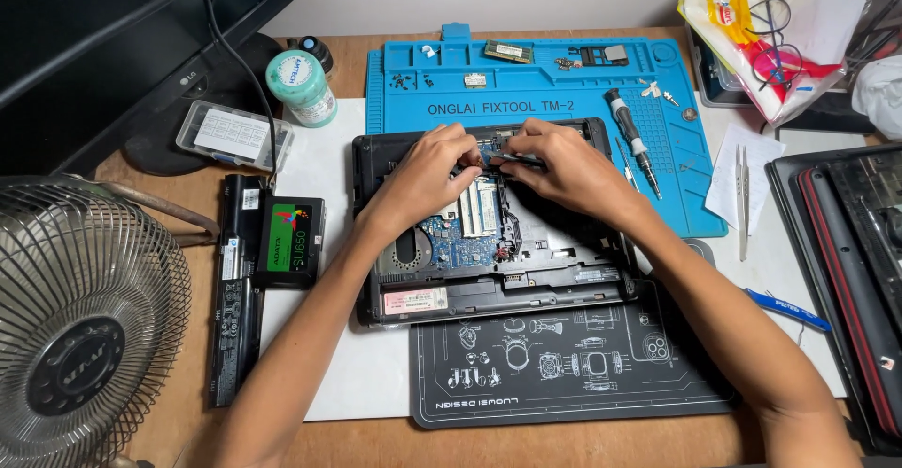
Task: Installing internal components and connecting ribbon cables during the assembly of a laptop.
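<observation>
the opened laptop (489,242) lies bottom-up on the tabletop (357,64), half on a blue mat (564,101) and half on a black mat (564,374), and both hands work at its far edge just above the bare board (460,238). the left hand (423,177) is curled with fingertips pinching something small there, too hidden to name, while the right hand (564,172) grips a thin dark tool (512,159) pointing left toward those fingers, both forearms reaching in from below. a slip of the tool could scratch the board or bend a connector, and a tiny part could drop into the chassis.
</observation>
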